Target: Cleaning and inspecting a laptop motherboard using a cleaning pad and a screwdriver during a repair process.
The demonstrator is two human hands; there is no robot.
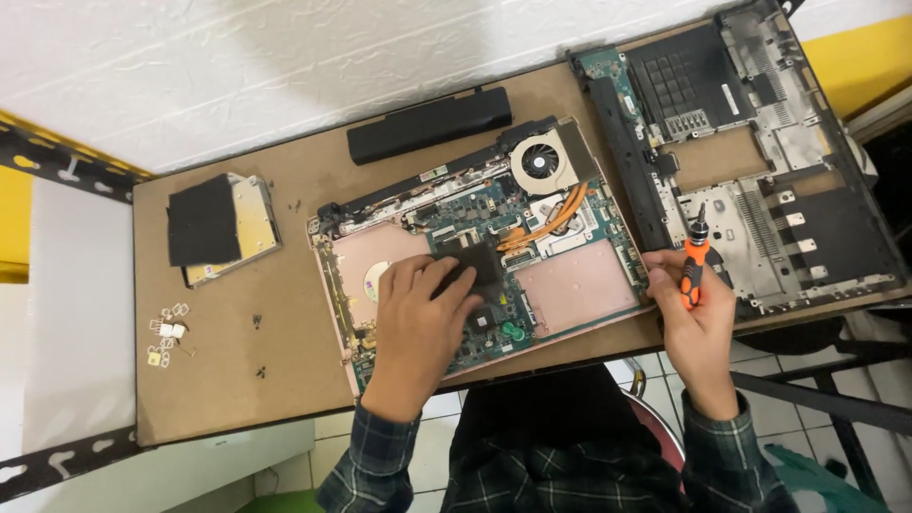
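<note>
My left hand (418,313) lies flat on the laptop board (475,275); my right hand (693,304), at its right edge, grips the screwdriver (694,261) upright.

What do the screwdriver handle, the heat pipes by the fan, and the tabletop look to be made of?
Screwdriver in the right hand: orange handle with black grip bands, likely plastic and rubber. Heat pipes: bare copper, judging by the orange metallic sheen. Tabletop: matte brown, uniform, probably hardboard or fibreboard.
</note>
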